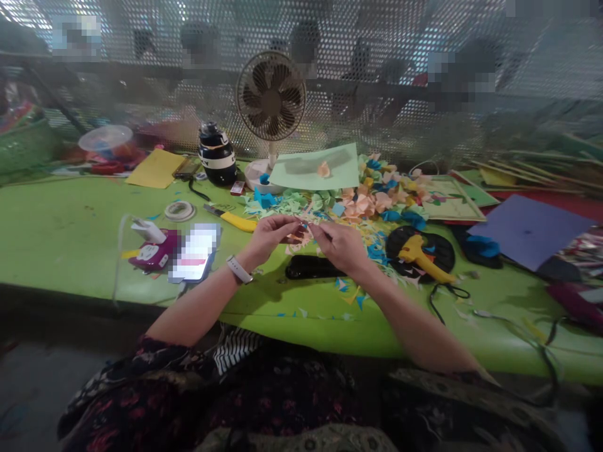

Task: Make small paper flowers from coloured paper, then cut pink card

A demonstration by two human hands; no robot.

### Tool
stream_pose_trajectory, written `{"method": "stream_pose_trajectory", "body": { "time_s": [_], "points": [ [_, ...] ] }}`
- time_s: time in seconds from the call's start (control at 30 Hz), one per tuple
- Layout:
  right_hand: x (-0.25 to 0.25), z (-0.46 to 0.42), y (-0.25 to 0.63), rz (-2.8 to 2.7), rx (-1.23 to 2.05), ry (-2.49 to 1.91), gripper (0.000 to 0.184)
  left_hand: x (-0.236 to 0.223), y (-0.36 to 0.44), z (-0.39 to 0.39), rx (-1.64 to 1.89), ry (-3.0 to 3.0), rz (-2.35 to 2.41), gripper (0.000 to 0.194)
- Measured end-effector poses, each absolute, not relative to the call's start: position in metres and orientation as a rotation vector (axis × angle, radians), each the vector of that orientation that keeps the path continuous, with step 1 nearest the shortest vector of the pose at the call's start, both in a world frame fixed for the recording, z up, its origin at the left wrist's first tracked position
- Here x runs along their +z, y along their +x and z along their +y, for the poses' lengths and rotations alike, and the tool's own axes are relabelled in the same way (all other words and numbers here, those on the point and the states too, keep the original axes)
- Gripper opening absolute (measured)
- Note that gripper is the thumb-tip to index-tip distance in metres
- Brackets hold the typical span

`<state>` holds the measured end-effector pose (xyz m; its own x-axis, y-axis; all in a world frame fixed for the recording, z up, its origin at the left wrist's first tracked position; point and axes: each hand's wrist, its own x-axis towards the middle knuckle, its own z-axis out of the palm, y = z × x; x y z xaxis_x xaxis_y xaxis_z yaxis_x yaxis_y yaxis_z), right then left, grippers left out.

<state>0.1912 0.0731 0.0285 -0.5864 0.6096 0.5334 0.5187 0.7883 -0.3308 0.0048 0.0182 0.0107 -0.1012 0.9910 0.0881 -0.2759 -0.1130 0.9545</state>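
See a tiny piece (304,225), too small to identify, pinched by the fingertips of left hand (269,241) and right hand (345,248) above the table (89,245), nearer than the paper pieces (365,204), probably light, soft and easily creased, so best held by its edges.

Wristband (239,270): pale, near white, narrow strap with small dark holes, worn on the left wrist
Left hand (272,240): bare, above the wristband
Right hand (343,246): bare, to the right of the wristband
Left sleeve (164,353): dark, patterned, ending below the wristband
Clothing (273,405): dark with pink-red flowers, below the wristband
Striped cloth (235,348): black and white, just below the wristband
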Motion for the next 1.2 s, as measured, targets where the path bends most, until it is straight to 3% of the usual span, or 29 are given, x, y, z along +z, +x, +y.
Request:
{"method": "stream_pose_trajectory", "body": {
  "time_s": [1.2],
  "points": [
    [0.039,0.071,0.194,-2.402,0.57,-0.719,0.047,0.013,0.011,0.015,1.559,1.048,0.998,0.037]
  ]
}}
